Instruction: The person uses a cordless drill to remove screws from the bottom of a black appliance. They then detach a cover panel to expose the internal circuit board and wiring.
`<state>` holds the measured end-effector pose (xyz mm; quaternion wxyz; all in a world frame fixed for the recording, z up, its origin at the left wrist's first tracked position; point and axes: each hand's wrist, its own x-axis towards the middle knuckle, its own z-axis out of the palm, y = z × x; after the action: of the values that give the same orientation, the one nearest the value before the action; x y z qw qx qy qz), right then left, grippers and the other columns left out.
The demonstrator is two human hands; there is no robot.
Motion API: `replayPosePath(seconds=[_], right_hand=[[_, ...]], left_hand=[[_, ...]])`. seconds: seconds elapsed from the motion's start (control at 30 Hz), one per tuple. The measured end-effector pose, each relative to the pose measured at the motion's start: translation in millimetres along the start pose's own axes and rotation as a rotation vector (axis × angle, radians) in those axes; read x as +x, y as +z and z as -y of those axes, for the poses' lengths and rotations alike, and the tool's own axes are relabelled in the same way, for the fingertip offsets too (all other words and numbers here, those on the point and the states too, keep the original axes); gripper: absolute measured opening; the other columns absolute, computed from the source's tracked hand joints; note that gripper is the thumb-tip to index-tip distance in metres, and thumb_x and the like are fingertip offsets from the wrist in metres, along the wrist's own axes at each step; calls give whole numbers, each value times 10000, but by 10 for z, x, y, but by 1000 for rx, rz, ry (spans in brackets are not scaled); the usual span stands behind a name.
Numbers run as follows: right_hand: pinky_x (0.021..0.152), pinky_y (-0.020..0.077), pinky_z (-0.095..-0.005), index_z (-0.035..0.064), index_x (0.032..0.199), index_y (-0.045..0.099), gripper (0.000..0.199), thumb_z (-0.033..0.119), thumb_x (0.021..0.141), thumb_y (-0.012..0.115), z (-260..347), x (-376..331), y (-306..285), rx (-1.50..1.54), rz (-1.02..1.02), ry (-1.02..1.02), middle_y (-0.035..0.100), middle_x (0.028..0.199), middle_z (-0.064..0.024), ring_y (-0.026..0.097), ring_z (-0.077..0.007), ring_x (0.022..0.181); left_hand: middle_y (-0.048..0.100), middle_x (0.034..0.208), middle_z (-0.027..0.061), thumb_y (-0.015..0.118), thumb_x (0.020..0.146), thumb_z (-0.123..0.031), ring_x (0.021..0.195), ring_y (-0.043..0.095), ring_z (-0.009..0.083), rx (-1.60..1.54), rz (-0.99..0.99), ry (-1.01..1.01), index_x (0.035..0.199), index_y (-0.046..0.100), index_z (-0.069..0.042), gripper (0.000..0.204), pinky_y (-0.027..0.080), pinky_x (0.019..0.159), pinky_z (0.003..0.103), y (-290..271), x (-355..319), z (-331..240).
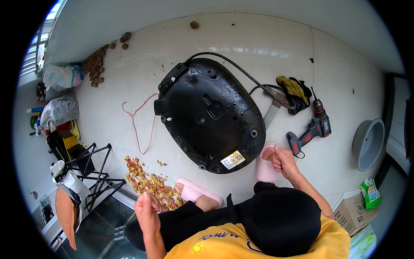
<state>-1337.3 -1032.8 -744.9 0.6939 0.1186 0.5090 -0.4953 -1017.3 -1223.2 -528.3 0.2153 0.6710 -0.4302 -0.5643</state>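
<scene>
A large black oval appliance lies underside up on the floor in front of me, with screw holes, a pale label near its closest edge and a black cord running from its far end. My left hand is raised at the lower left, fingers curled together, near a heap of gold and reddish scraps. Over the pink slipper on my right foot, my right hand is also closed, just off the appliance's near right side. Neither hand touches the appliance. Whether the fingers hold anything small, I cannot make out.
A cordless drill lies to the right, beside black-and-yellow gloves and a flat grey blade. A thin pink cord lies left. Brown round objects sit by the far left wall. A grey basin stands right.
</scene>
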Motion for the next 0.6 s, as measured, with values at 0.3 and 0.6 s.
replayPosePath(seconds=[0.3, 0.6], right_hand=[[252, 272, -272, 87, 575, 469, 483, 401, 933, 544, -570, 53, 27, -108, -392, 17, 472, 423, -67, 396, -156, 268], [243, 226, -272, 88, 537, 429, 561, 487, 921, 522, -724, 167, 72, -286, -567, -70, 403, 387, -45, 328, -124, 248]], left_hand=[[635, 861, 115, 632, 766, 14, 722, 607, 173, 690, 252, 362, 1054, 607, 31, 290, 494, 689, 266, 97, 15, -605], [610, 768, 102, 693, 770, -126, 701, 610, 290, 856, 355, 459, 947, 615, -46, 210, 492, 616, 379, -53, 166, -399]])
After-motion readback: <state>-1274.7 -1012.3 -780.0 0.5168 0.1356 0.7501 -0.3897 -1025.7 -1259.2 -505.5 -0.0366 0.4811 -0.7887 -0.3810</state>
